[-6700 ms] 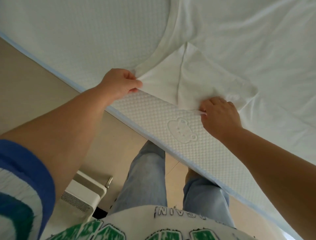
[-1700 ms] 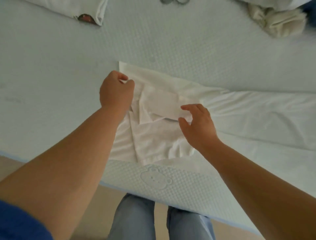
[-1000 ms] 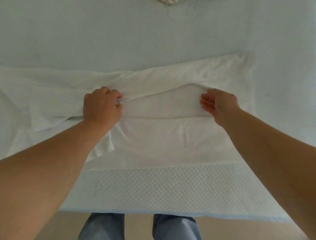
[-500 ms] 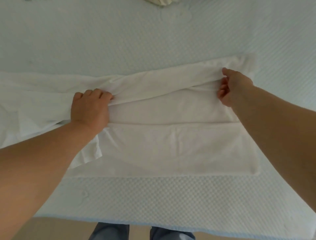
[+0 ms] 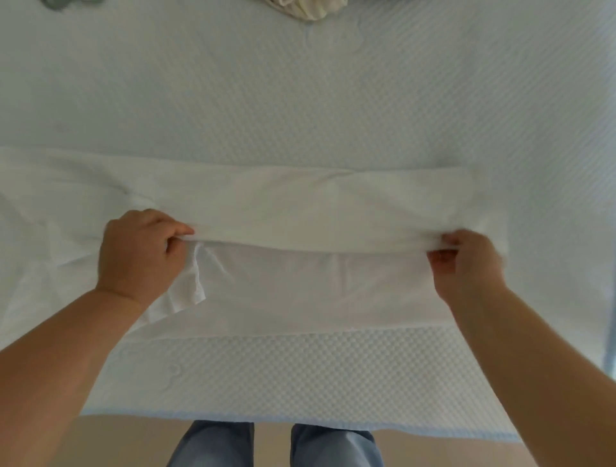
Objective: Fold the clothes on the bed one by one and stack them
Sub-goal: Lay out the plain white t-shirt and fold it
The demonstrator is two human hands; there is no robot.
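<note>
A white garment [image 5: 300, 206] lies stretched sideways across the near part of the bed, its far long side folded over toward me. My left hand [image 5: 141, 256] pinches the folded edge at its left end, above a loose sleeve flap [image 5: 186, 293]. At the right end of the same edge, my right hand [image 5: 466, 263] pinches the cloth near the hem. The fold's edge runs straight between both hands. The garment's left part runs out of view.
The pale blue quilted mattress [image 5: 300, 373] fills the view; its near edge with blue piping runs just above my jeans legs [image 5: 273, 446]. A crumpled cream garment [image 5: 306, 6] and a greenish item [image 5: 63, 3] lie at the far edge.
Both hands pulled the far long side of the garment toward me, so the fold now covers the middle. My right hand dropped from the far right corner to level with the left.
</note>
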